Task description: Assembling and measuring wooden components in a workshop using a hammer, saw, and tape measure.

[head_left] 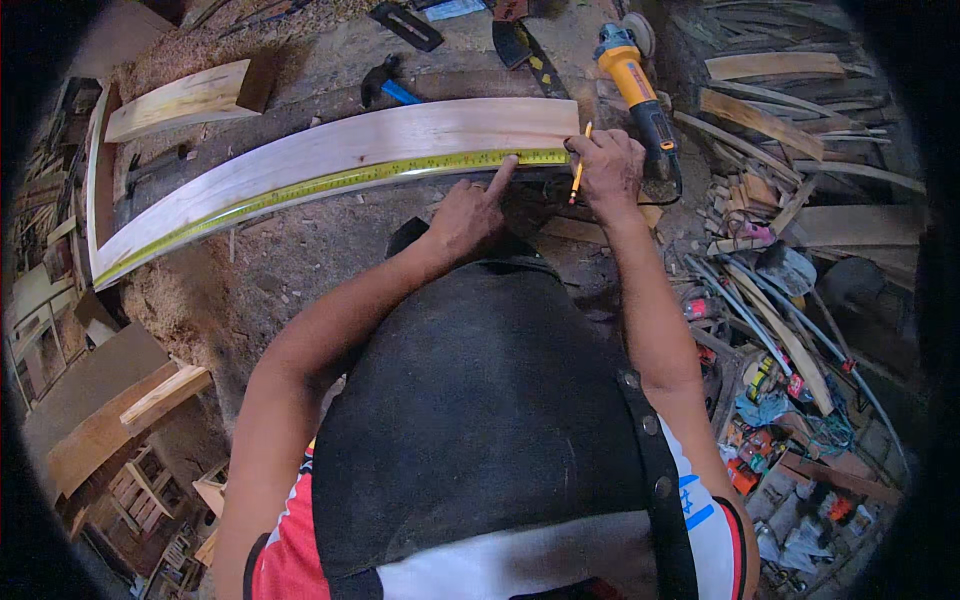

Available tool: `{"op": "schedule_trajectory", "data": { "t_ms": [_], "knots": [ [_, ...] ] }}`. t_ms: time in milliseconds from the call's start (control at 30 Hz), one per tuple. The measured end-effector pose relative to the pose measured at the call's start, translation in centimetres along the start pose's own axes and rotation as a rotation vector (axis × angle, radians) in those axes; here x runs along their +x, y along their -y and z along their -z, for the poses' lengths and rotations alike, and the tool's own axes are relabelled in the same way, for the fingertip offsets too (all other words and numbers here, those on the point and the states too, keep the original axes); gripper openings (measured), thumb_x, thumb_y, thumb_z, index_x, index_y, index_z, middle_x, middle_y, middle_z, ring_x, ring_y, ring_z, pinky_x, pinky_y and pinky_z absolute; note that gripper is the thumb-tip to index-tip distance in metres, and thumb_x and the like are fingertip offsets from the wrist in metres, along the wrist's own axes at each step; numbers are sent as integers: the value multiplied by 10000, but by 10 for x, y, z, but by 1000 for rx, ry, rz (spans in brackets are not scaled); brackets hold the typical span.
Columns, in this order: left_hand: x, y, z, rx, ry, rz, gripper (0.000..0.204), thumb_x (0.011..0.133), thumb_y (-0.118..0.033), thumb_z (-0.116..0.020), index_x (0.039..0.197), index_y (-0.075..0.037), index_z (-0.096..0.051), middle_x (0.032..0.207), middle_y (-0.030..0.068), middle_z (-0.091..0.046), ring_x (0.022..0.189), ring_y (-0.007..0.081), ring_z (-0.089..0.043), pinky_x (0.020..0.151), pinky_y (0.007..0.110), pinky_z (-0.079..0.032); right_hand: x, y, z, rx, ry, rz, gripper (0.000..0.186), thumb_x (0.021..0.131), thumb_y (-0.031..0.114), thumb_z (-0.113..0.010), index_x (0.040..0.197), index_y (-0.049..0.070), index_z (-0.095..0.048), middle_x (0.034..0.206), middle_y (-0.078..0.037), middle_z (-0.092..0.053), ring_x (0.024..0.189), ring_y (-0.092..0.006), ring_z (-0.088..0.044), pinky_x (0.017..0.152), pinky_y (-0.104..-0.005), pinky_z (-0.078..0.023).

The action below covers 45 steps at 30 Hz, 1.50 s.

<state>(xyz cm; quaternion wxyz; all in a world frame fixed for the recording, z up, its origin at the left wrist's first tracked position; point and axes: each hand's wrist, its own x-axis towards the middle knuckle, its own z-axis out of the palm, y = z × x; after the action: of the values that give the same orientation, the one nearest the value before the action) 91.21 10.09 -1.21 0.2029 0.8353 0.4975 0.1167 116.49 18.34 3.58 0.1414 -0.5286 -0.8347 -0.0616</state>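
Observation:
A long pale wooden board [350, 137] lies across the bench, its right end squared off. Along its near edge runs a yellow tape measure [330, 185], stretched nearly the full length. My left hand [468, 212] rests its extended index fingertip on the tape, not far from the right end; its other fingers are curled, and nothing shows in them. At the board's right end, my right hand [612, 170] grips a yellow pencil [577, 183], held upright across the fingers. Whether those fingers also hold the tape's end is hidden.
Beyond the board lie a hammer [380, 82] with a blue handle and a black slotted metal piece [407, 27]. A yellow angle grinder [630, 75] sits at the far right of the bench. Curved wood strips [765, 125] are piled rightward; sawdust [185, 300] covers the left.

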Motion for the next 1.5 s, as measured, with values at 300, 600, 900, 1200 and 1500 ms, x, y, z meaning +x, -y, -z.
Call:
{"op": "schedule_trajectory", "data": {
  "t_ms": [300,600,900,1200,1500],
  "knots": [
    [-11,1,-3,-166,116,106,735,839,-122,-769,1475,119,-492,1699,273,-275,829,492,-707,818,599,-588,-1,-1,3,-26,21,7,210,822,222,-758,1029,247,-772,976,-3,-702,1053,-255,-643,928,-473,-451],
    [-18,2,0,-168,-11,76,925,810,-147,-811,1613,-32,-367,1542,254,-523,795,484,-707,783,583,-584,0,-1,2,-33,21,-3,171,848,230,-743,1016,243,-774,975,-3,-709,1034,-255,-644,907,-476,-453],
    [-20,-6,31,-183,-22,198,675,895,-151,-773,1512,-76,-509,1133,262,-722,859,460,-709,794,558,-574,1,-4,7,55,66,-73,221,850,232,-768,1065,180,-753,1022,-64,-716,1044,-319,-653,884,-480,-517],
    [-80,39,45,-737,-235,653,379,1072,-354,-659,1011,2,-774,903,131,-776,837,193,-715,785,375,-561,12,-34,16,323,260,-197,389,850,291,-815,1145,57,-717,1062,-196,-711,1033,-416,-692,885,-512,-571],
    [-103,68,61,54,-444,445,351,989,-209,-686,1259,15,-694,1243,165,-694,1217,380,-629,1042,487,-480,26,-53,26,523,494,-250,485,887,423,-849,1157,36,-739,1087,-202,-760,1032,-345,-743,906,-428,-570]
  ]
}}
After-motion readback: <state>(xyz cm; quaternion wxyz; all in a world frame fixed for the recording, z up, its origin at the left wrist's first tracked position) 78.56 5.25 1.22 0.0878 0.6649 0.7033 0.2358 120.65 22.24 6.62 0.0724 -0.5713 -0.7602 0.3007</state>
